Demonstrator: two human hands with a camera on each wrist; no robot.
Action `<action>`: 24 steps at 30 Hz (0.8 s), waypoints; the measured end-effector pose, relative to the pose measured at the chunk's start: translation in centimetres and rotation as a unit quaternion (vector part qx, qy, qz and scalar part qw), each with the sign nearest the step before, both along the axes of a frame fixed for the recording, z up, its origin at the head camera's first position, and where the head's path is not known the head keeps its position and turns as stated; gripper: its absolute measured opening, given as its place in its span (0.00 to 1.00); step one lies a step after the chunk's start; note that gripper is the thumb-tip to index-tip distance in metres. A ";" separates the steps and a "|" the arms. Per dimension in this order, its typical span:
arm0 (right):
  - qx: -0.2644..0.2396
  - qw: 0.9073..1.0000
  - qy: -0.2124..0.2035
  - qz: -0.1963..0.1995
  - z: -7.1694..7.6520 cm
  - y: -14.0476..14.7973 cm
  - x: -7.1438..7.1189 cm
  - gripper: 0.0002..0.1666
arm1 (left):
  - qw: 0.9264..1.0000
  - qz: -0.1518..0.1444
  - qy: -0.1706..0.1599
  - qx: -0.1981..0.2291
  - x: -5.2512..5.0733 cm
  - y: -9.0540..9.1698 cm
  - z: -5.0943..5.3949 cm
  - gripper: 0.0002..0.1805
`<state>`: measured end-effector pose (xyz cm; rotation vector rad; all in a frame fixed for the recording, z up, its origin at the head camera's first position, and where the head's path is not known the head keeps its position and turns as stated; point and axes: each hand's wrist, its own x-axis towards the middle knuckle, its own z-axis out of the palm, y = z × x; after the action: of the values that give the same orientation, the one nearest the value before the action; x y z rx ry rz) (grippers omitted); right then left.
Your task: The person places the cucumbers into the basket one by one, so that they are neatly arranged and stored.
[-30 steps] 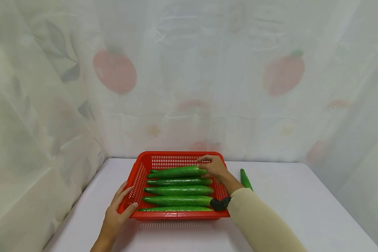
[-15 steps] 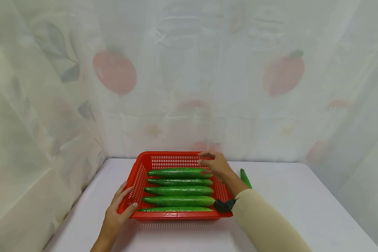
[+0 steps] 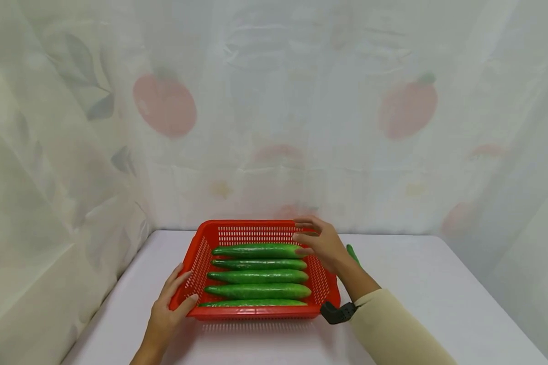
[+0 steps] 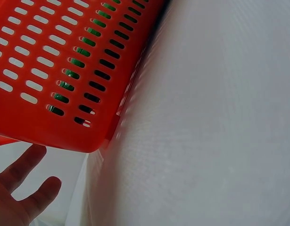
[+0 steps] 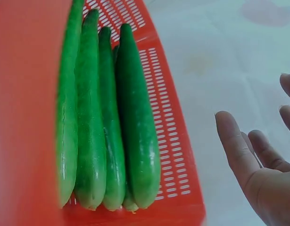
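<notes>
Several green cucumbers [image 3: 258,276] lie side by side across a red perforated plastic basket [image 3: 255,311]. The farthest cucumber [image 5: 137,127] rests beside the basket's back wall, partly over another one. At the left front corner, my left hand [image 3: 168,306] touches the rim with fingers spread; in the left wrist view its fingers [image 4: 29,165] look fairly straight. My right hand [image 3: 321,242] hovers over the basket's back right corner, near the farthest cucumber's light end. Its fingers are loosely bent and apart, with nothing between them.
Outside the basket on the right, another cucumber [image 3: 352,252] lies on the white table [image 3: 420,284], mostly hidden by the right arm. A pale printed curtain [image 3: 274,126] stands behind the table and along its sides. A black wrist device [image 3: 338,312] sits at the right cuff.
My right hand has let go of the farthest cucumber, which dropped level into the row. Then the hand drew up and right, its fingers opening. The left hand stays at the rim.
</notes>
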<state>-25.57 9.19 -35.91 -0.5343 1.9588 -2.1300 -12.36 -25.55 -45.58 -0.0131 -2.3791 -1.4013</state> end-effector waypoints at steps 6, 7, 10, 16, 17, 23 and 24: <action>0.012 0.999 0.035 -0.001 0.7 1.1 1.8 0.27 | 1.000 -0.003 -0.004 0.004 0.1 -0.1 0.0 0.28; 0.017 0.999 0.042 -0.002 0.9 1.3 2.1 0.28 | 1.000 -0.003 -0.006 0.005 0.1 -0.1 0.0 0.28; 0.027 0.998 0.054 -0.011 1.4 2.0 3.3 0.28 | 1.000 -0.002 -0.013 0.006 0.2 0.0 0.2 0.28; 0.038 0.995 0.085 -0.033 2.3 3.6 5.5 0.29 | 1.000 -0.005 -0.007 0.006 0.2 0.1 0.2 0.27; 0.039 0.995 0.090 -0.035 2.4 3.8 5.8 0.29 | 1.000 -0.004 -0.005 0.005 0.2 0.0 0.2 0.27; 0.046 0.991 0.114 -0.058 3.1 5.0 7.4 0.30 | 1.000 -0.004 -0.002 0.005 0.2 -0.1 0.2 0.27; 0.049 0.990 0.117 -0.065 3.1 5.3 7.7 0.30 | 1.000 -0.004 -0.003 0.006 0.2 -0.1 0.2 0.27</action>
<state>-17.87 14.46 -32.77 -0.6824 2.2695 -2.1137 -12.18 -25.65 -45.40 -0.0154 -2.3783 -1.4199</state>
